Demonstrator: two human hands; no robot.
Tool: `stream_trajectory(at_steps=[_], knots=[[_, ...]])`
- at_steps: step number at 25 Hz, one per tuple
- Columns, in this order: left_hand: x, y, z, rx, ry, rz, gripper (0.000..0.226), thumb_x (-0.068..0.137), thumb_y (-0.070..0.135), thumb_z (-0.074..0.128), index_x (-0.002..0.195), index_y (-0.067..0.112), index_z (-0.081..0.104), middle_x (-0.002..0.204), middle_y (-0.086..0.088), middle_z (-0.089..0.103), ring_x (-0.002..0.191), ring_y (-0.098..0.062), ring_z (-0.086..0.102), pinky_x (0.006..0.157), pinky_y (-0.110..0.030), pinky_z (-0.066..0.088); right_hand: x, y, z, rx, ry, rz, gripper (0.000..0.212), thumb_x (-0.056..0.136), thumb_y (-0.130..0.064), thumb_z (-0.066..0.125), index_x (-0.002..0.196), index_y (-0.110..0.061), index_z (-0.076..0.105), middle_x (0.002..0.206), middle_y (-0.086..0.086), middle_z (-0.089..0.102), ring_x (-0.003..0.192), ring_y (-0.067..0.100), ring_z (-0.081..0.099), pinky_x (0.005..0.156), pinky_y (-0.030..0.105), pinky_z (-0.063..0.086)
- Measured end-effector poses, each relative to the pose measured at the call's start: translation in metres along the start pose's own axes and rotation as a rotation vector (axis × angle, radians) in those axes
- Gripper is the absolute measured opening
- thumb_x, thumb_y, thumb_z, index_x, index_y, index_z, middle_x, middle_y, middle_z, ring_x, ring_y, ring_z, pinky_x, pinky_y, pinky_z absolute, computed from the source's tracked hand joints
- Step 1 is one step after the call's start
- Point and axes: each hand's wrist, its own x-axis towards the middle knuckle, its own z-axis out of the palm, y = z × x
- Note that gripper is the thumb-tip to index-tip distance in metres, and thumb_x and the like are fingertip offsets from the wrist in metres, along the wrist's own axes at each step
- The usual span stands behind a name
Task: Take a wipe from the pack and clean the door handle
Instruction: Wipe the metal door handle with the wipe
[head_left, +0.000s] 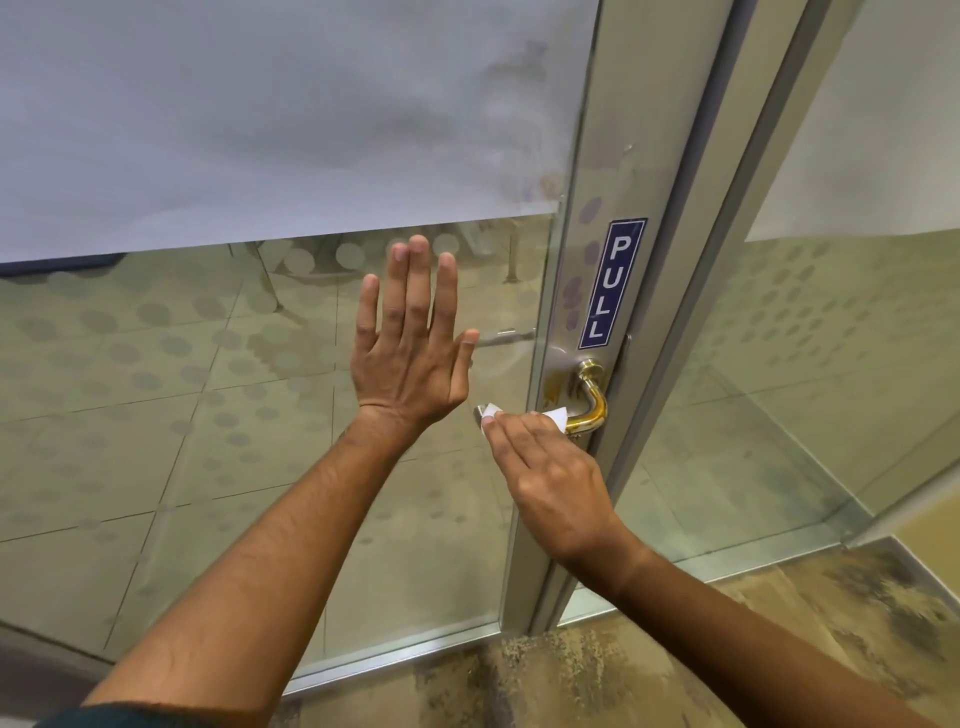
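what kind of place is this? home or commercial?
Probably commercial, an office or similar: a metal-framed glass door with a frosted band, a blue PULL sticker on the frame, and a brass lever handle. Tiled floor shows through the glass.

wipe (554, 415) on handle (589, 400), sign (613, 283) above

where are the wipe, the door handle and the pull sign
wipe (555, 415): head view, white corner showing past the right hand's fingers
door handle (592, 410): head view, brass bend of the lever
PULL sign (612, 283): head view, middle of the blue sticker
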Motion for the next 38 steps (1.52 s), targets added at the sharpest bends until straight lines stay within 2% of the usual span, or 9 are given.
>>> stream_trajectory(at_steps=[6,12,18,22,26,28,32,35,38], knots=[[0.003,0.001,-0.002,-0.008,-0.016,-0.013,0.071,0.100,0.045,0.031,0.156,0.004,0.016,0.157,-0.020,0.013,0.153,-0.022,-0.020,0.125,-0.042,-0.008,-0.015,0.030,-0.001,0.024,0.124,0.052,0.038,0.090,-0.005,0.046,0.124,0.001,0.062,0.113,0.017,0.068,0.107,0.032,0.065,0.101,0.036,0.046],[0.003,0.001,-0.003,-0.003,-0.031,-0.030,0.072,0.100,0.046,0.031,0.156,0.004,0.013,0.157,-0.020,0.011,0.152,-0.021,-0.022,0.124,-0.040,-0.011,-0.023,0.053,-0.005,0.018,0.132,0.159,0.048,0.087,-0.004,0.031,0.120,0.000,0.066,0.117,0.016,0.068,0.113,0.030,0.065,0.083,0.037,0.058],[0.004,0.002,-0.004,-0.010,-0.056,-0.038,0.073,0.099,0.047,0.032,0.156,0.003,0.014,0.157,-0.019,0.009,0.152,-0.020,-0.024,0.124,-0.040,-0.013,-0.015,0.064,-0.006,0.014,-0.034,0.303,0.056,0.072,0.003,0.065,0.127,0.000,0.060,0.124,0.018,0.065,0.109,0.031,0.067,0.073,0.037,0.060],[0.004,0.002,-0.004,0.000,-0.058,-0.041,0.074,0.099,0.047,0.034,0.155,0.003,0.014,0.157,-0.020,0.009,0.152,-0.020,-0.024,0.124,-0.039,-0.014,-0.006,0.068,-0.009,0.097,-0.056,0.375,0.056,0.075,0.004,0.064,0.130,-0.005,0.059,0.127,0.011,0.066,0.094,0.031,0.070,0.071,0.037,0.059],[0.005,0.001,-0.005,0.010,-0.064,-0.033,0.074,0.098,0.046,0.033,0.155,0.003,0.014,0.157,-0.020,0.009,0.154,-0.025,-0.016,0.123,-0.039,-0.016,0.001,0.067,-0.003,0.553,0.195,0.699,0.042,0.081,0.005,0.057,0.117,-0.010,0.071,0.116,0.004,0.072,0.100,0.014,0.070,0.088,0.018,0.053],[0.005,0.001,-0.005,0.023,-0.067,-0.026,0.073,0.099,0.047,0.031,0.155,0.003,0.015,0.157,-0.021,0.010,0.152,-0.027,-0.008,0.123,-0.039,-0.016,0.004,0.065,0.000,0.904,0.282,1.028,0.034,0.084,0.002,0.062,0.112,-0.015,0.073,0.104,-0.001,0.076,0.090,-0.004,0.068,0.076,0.007,0.052],[0.003,0.002,-0.005,0.026,-0.065,-0.032,0.072,0.100,0.047,0.030,0.155,0.003,0.015,0.157,-0.020,0.009,0.152,-0.022,-0.023,0.124,-0.041,-0.013,0.015,0.063,-0.002,1.443,0.447,1.456,0.045,0.078,0.017,0.044,0.099,-0.008,0.076,0.083,-0.002,0.077,0.087,0.018,0.074,0.074,0.027,0.060],[0.004,0.002,-0.005,0.025,-0.063,-0.030,0.072,0.100,0.047,0.030,0.155,0.003,0.015,0.157,-0.020,0.009,0.153,-0.024,-0.021,0.124,-0.041,-0.013,0.018,0.063,-0.006,1.653,0.546,1.581,0.046,0.076,0.017,0.036,0.093,-0.004,0.074,0.093,0.013,0.075,0.099,0.035,0.070,0.090,0.046,0.057],[0.004,0.001,-0.005,0.032,-0.057,-0.019,0.072,0.100,0.047,0.030,0.155,0.003,0.015,0.157,-0.020,0.010,0.151,-0.029,-0.003,0.124,-0.040,-0.014,0.015,0.052,-0.008,1.806,0.607,1.664,0.046,0.079,0.016,0.033,0.107,0.003,0.068,0.104,0.017,0.072,0.102,0.035,0.069,0.080,0.045,0.060]])
